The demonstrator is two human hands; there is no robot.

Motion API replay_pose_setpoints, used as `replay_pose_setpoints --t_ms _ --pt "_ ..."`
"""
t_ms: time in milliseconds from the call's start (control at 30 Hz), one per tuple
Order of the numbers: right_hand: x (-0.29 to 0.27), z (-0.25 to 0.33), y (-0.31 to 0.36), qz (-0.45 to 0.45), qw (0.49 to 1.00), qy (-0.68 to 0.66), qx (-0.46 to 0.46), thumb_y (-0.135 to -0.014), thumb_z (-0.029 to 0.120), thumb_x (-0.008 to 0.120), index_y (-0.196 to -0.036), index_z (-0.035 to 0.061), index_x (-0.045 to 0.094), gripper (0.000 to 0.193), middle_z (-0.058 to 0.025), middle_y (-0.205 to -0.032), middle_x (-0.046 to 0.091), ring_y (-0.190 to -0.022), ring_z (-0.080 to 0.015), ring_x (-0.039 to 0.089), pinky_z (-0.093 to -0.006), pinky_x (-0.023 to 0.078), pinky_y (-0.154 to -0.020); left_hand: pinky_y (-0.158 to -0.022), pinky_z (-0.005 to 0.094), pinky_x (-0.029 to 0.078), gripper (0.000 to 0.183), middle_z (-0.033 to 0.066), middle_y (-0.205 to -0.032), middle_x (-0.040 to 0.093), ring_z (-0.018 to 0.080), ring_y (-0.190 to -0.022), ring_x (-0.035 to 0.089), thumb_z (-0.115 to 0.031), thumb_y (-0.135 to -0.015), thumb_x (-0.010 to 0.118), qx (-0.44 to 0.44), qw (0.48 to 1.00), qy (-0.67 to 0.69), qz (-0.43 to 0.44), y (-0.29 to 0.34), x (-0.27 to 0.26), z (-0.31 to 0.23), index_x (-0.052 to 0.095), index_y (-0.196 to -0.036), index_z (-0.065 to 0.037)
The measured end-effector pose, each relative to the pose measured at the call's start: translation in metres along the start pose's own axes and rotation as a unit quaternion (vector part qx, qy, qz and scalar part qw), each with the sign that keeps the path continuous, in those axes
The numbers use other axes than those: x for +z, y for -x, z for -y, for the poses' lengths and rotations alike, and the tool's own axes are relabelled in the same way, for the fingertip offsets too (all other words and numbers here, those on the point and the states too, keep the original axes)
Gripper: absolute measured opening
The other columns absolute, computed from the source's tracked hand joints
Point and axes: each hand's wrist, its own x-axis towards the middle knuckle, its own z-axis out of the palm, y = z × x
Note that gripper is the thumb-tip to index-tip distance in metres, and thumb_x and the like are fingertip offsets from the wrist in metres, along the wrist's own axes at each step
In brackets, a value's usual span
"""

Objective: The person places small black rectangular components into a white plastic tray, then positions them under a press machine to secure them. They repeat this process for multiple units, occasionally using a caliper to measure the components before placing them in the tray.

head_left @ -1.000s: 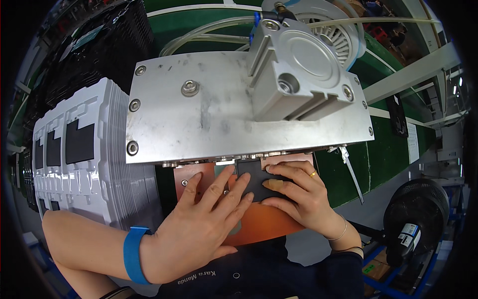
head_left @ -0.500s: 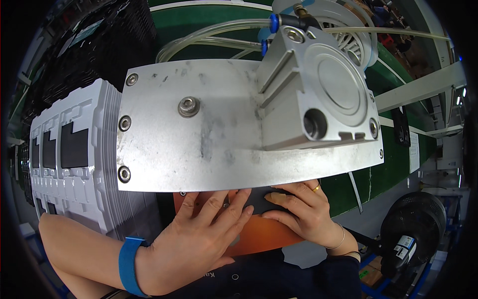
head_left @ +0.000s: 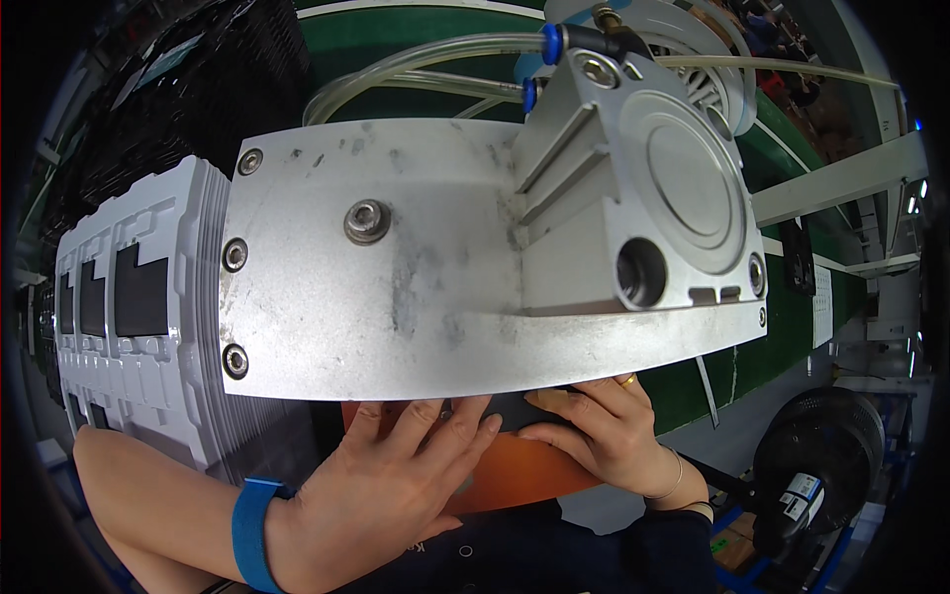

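Observation:
A silver metal plate (head_left: 435,297) carrying a block-shaped pneumatic cylinder (head_left: 574,228) covers the middle of the view. Below its near edge is an orange surface (head_left: 524,475) with a flat dark piece (head_left: 512,412) on it. My left hand (head_left: 401,480) lies over the orange surface, fingers stretched out and slightly spread, their tips at the plate's edge and beside the dark piece. My right hand (head_left: 612,434) pinches the right end of the dark piece between thumb and bent fingers. The plate hides some fingertips and whatever lies beneath it.
White moulded trays (head_left: 148,307) are stacked at the left, with black trays (head_left: 198,79) behind them. Clear air hoses (head_left: 426,56) run to the cylinder. At the right are a white metal bar (head_left: 831,188) and a black fan (head_left: 816,450). A green mat (head_left: 708,391) covers the bench.
The plate and cylinder sit slightly lower and look larger in the view, hiding a little more of the fingertips. Both hands keep nearly the same pose.

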Motion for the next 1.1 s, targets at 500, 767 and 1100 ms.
replay_pose_setpoints --t_ms 500,767,1100 --pt "-0.002 0.001 0.000 0.006 1.000 0.005 0.006 -0.069 0.025 0.082 -0.095 0.0087 0.069 0.033 -0.0037 -0.091 0.064 -0.081 -0.0197 0.058 -0.0310 0.044 -0.076 -0.113 0.0511 0.026 0.082 0.0164 -0.147 0.038 0.0345 -0.139 0.031 -0.058 -0.073 0.067 0.007 0.999 -0.035 0.003 -0.002 -0.005 -0.001 0.052 -0.135 -0.007" --pt "-0.002 0.003 -0.003 0.008 1.000 -0.002 0.010 -0.068 0.022 0.081 -0.093 0.0088 0.067 0.031 -0.0060 -0.106 0.062 -0.095 -0.0238 0.055 -0.0328 0.044 -0.079 -0.113 0.0473 0.026 0.079 0.0174 -0.147 0.039 0.0334 -0.138 0.033 -0.056 -0.077 0.065 0.017 0.999 -0.036 -0.011 0.000 -0.001 0.002 0.050 -0.136 -0.005" --pt "-0.015 0.003 -0.009 0.071 0.984 -0.148 0.070 -0.071 0.008 0.079 -0.096 0.0078 0.060 0.031 -0.0086 -0.113 0.054 -0.104 -0.0283 0.052 -0.0391 0.042 -0.087 -0.099 0.0401 0.041 0.059 0.0153 -0.130 0.052 0.0302 -0.123 0.048 -0.045 -0.082 0.066 0.098 0.988 -0.026 -0.114 0.001 0.000 -0.011 0.056 -0.124 -0.004"
